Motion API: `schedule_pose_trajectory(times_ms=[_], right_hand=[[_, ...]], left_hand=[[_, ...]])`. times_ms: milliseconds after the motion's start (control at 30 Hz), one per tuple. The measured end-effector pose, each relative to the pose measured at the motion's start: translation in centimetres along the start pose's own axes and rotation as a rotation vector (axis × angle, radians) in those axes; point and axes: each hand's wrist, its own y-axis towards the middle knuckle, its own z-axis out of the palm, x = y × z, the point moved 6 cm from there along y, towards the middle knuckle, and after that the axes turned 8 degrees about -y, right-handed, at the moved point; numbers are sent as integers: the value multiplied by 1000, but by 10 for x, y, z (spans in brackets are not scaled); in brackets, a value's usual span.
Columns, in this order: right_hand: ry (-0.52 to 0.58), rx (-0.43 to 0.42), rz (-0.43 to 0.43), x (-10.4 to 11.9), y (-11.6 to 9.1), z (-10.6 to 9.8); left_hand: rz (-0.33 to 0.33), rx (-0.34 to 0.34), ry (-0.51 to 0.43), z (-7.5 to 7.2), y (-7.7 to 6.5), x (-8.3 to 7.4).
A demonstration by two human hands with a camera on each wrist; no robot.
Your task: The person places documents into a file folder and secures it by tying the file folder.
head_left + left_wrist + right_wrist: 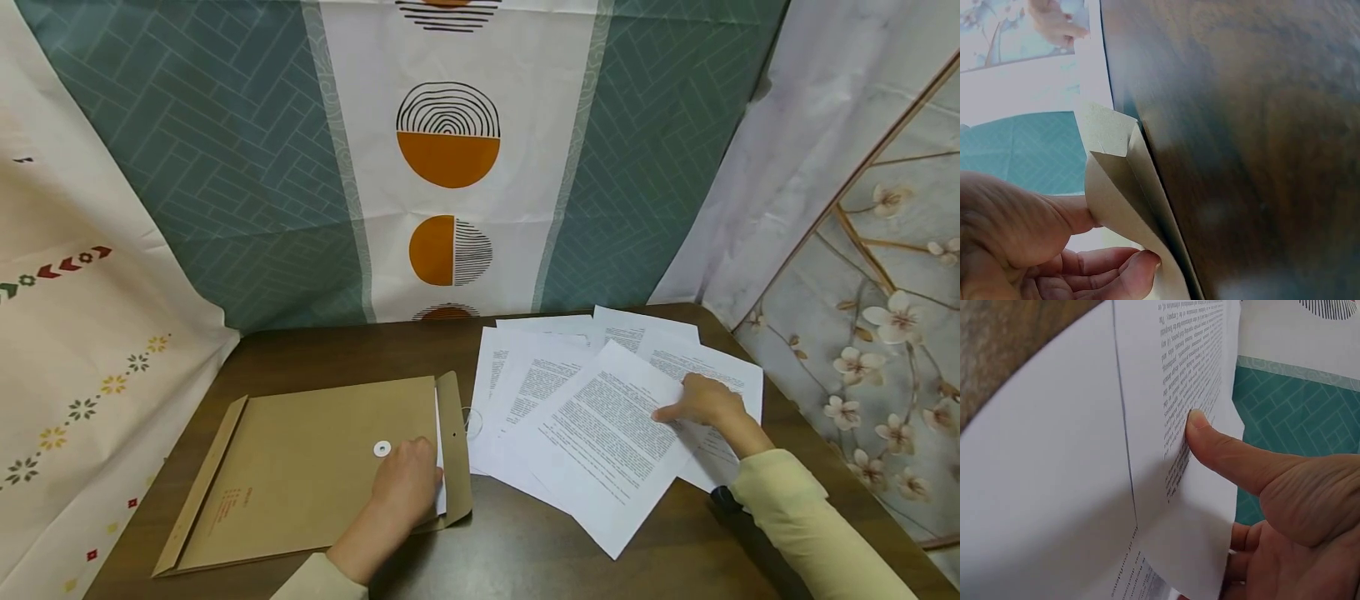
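A brown paper document envelope (315, 475) lies on the left of the table, its flap (454, 454) turned out to the right. My left hand (405, 479) grips the front panel at the mouth, and in the left wrist view the envelope's edge (1129, 215) bows outward between thumb and fingers. White paper (441, 493) shows inside the mouth. On the right, my right hand (707, 402) pinches the edge of the top printed sheet (592, 450). Its thumb (1216, 440) presses the printed side, with the other fingers partly hidden behind the paper.
Several more printed sheets (547, 325) lie fanned out beneath and behind the top one. A white string (472, 422) loops out by the flap, and a white round button (382, 448) sits on the envelope. A dark long object (750, 537) lies beside the right sleeve. Patterned cloth (450, 158) hangs behind the table.
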Motion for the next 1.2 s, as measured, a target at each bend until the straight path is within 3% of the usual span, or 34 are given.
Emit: schedule_pose_trajectory(times_ms=[500, 700, 867, 1033, 1200], right_hand=[[80, -14, -11, -1, 2, 1], [101, -69, -60, -10, 1, -2], [187, -125, -130, -14, -1, -10], [332, -81, -145, -16, -6, -18], [399, 2, -117, -22, -12, -23]], left_hand=[[-8, -6, -6, -1, 2, -2], [-15, -6, -12, 0, 0, -1], [-19, 1, -15, -1, 1, 0], [-24, 10, -25, -1, 2, 4], [-39, 23, -41, 1, 3, 6]])
